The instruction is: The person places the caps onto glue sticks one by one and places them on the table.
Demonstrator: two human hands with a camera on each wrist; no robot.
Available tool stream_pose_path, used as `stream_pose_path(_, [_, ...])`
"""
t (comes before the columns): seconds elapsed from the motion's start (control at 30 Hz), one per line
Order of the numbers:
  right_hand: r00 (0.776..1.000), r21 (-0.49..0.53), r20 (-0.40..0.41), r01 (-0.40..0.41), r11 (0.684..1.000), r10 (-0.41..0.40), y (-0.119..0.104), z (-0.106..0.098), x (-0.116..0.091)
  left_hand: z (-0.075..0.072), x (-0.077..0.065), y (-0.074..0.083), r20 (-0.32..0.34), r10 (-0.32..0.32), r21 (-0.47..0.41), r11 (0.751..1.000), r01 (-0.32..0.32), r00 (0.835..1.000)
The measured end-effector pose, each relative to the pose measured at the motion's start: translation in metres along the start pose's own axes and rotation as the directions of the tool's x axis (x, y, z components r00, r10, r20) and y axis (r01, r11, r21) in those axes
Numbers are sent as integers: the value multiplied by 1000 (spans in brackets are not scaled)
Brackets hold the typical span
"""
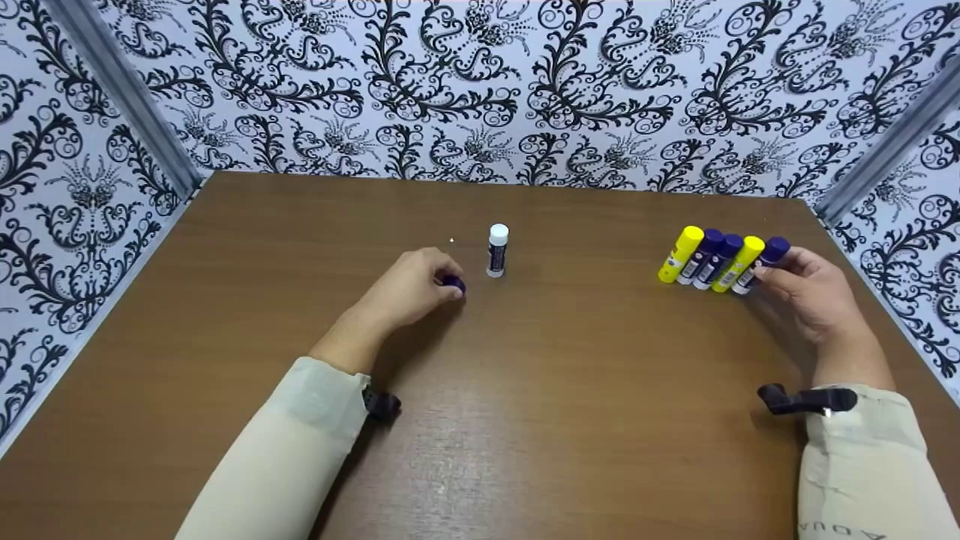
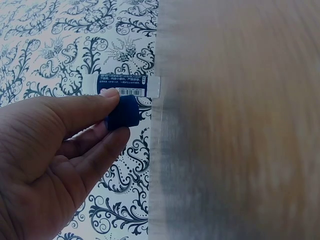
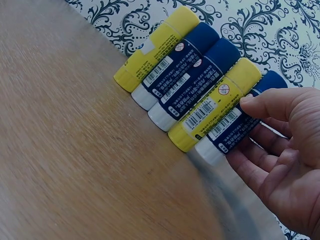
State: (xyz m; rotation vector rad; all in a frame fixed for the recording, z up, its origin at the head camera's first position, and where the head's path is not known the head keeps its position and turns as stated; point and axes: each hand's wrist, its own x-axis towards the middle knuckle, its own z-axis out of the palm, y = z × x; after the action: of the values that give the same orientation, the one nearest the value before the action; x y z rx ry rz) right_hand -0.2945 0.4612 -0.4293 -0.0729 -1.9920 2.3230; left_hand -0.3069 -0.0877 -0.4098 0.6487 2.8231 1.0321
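My left hand (image 1: 411, 291) pinches a small dark blue cap (image 2: 125, 112) between thumb and fingers, low over the table. Just beyond it, an uncapped glue stick (image 1: 496, 257) with a white top and dark label stands upright. On the right side, several capped glue sticks stand in a tight row. Two are yellow, among them the yellow glue stick (image 3: 157, 49) at the row's left end; the others have blue caps and white bases. My right hand (image 1: 819, 296) grips the blue glue stick (image 3: 232, 125) at the row's right end, thumb on its near side.
The brown wooden table (image 1: 540, 405) reaches back to a wall (image 1: 450, 90) in black-and-white scroll paper. Similar side walls flank it, with grey strips (image 1: 127, 97) at the corners. A tiny white speck (image 1: 451, 240) lies left of the uncapped glue stick.
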Motion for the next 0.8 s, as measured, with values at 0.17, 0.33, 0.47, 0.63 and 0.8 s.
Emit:
stream_pose_path(0.17, [999, -28, 10, -40, 999, 40, 1, -2, -1, -1, 0, 2, -5, -7, -6, 1000, 7, 1000])
stream_pose_path(0.33, [999, -46, 14, -52, 998, 52, 1, -2, -2, -1, 0, 3, -14, -5, -10, 1000, 5, 1000])
stream_pose_path(0.47, [998, -24, 13, -55, 998, 56, 1, -1, -2, -2, 0, 4, -23, 5, -13, 1000, -5, 1000])
stream_pose_path(0.63, [999, -33, 13, -51, 998, 51, 2, -1, -2, -2, -1, 4, -35, 19, -24, 1000, -19, 999])
stream_pose_path(0.8, [998, -26, 26, -48, 999, 49, 2, -2, -2, -1, -1, 5, -52, 61, -22, 998, -62, 997])
